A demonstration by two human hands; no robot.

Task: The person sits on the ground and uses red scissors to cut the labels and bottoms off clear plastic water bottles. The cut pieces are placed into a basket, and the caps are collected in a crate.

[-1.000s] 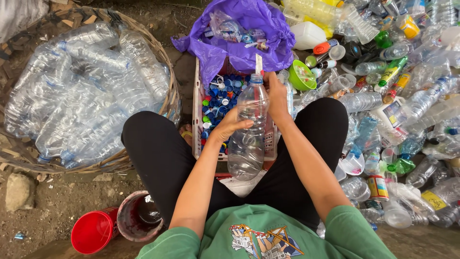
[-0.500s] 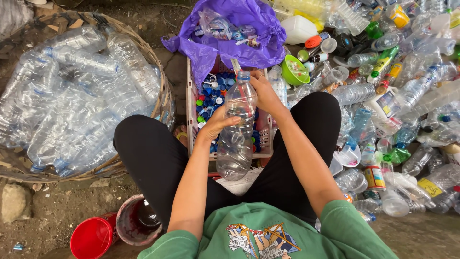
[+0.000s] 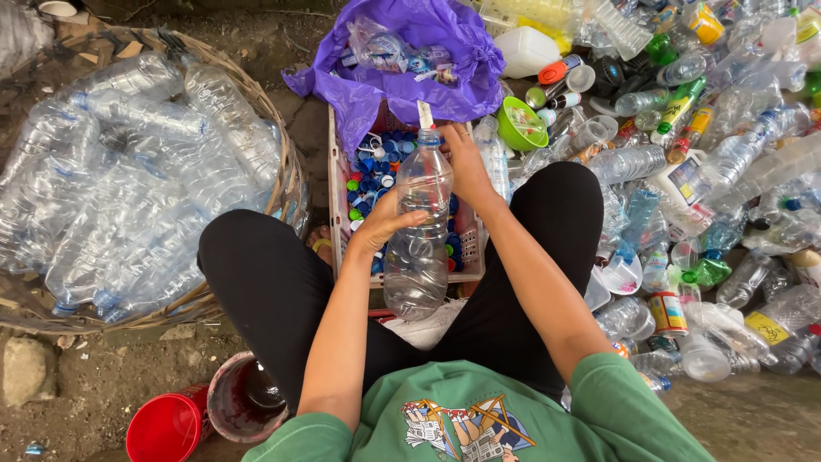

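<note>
Clear plastic bottle (image 3: 417,231), upright between the knees; left hand (image 3: 382,224) wrapped round its middle from the left, fingers closed on it; right hand (image 3: 462,161) closed at the neck, thumb and fingers beside a small blade (image 3: 425,115) that stands above the mouth; whether the blade is gripped, cannot tell. White crate (image 3: 336,205) of coloured caps directly behind the bottle, its walls close on both sides; purple bag (image 3: 402,73) draped over its far end. Woven basket (image 3: 286,162) of clear bottles to the left, well apart from the hands; loose heap of bottles (image 3: 727,171) crowding the right knee; open room only above the lap. Red cup (image 3: 162,426) and bucket (image 3: 224,402) near the left hip. Against half a second earlier: bottle stands more upright; right hand has shifted up to the neck; both grips unchanged.
</note>
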